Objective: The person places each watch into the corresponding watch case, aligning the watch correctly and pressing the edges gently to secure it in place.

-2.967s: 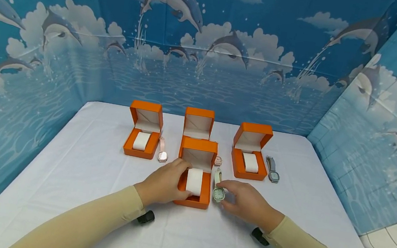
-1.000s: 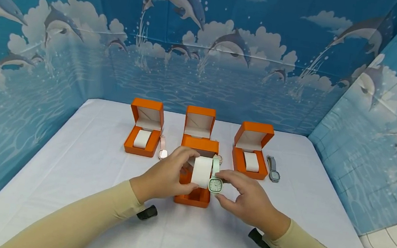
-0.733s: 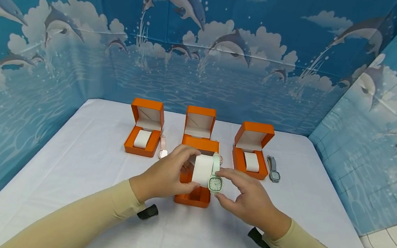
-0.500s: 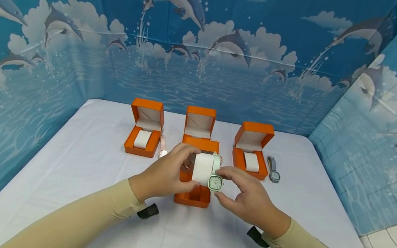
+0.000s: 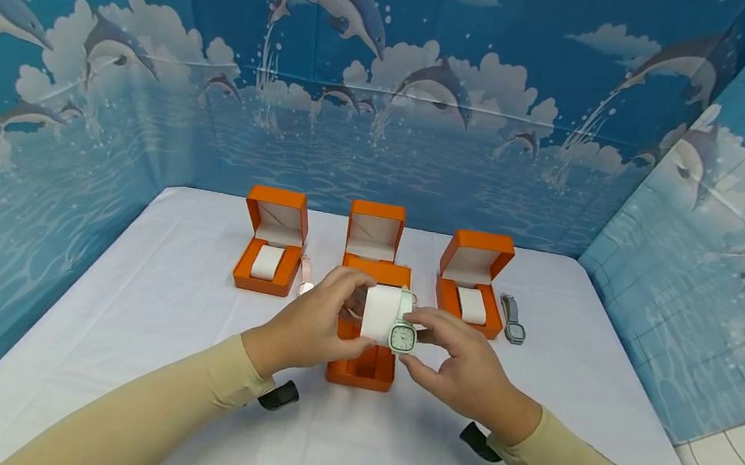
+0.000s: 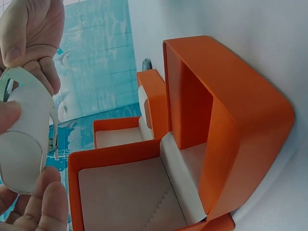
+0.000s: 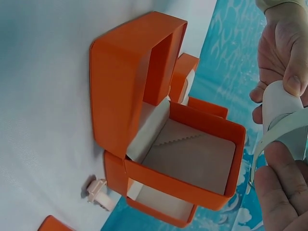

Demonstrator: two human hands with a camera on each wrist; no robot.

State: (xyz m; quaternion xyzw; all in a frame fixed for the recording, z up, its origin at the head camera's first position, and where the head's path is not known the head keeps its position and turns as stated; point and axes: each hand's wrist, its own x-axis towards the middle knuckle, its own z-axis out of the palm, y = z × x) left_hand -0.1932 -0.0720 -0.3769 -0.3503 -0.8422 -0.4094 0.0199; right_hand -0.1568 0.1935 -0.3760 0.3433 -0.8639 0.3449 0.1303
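Observation:
A white watch cushion (image 5: 378, 315) is held at its left end between the thumb and fingers of my left hand (image 5: 305, 325), above an open orange watch box (image 5: 360, 377). My right hand (image 5: 470, 369) pinches a pale green watch (image 5: 403, 338) at the cushion's right end. In the left wrist view the watch's strap loops around the far end of the cushion (image 6: 30, 113), with the buckle hanging at the side. The right wrist view shows the green strap (image 7: 279, 129) over the cushion's end. The box's inside lies bare below.
Three more open orange boxes stand behind: left (image 5: 264, 281), middle (image 5: 375, 221) and right (image 5: 468, 322), the outer two with white cushions. A pink watch (image 5: 306, 275) lies by the left box, a grey watch (image 5: 513, 319) by the right. A pinkish watch (image 7: 98, 192) lies near the middle boxes.
The cushion has been lifted out of the front box and the green watch picked up off the table. Lately the watch has slid leftward, further over the cushion's right end.

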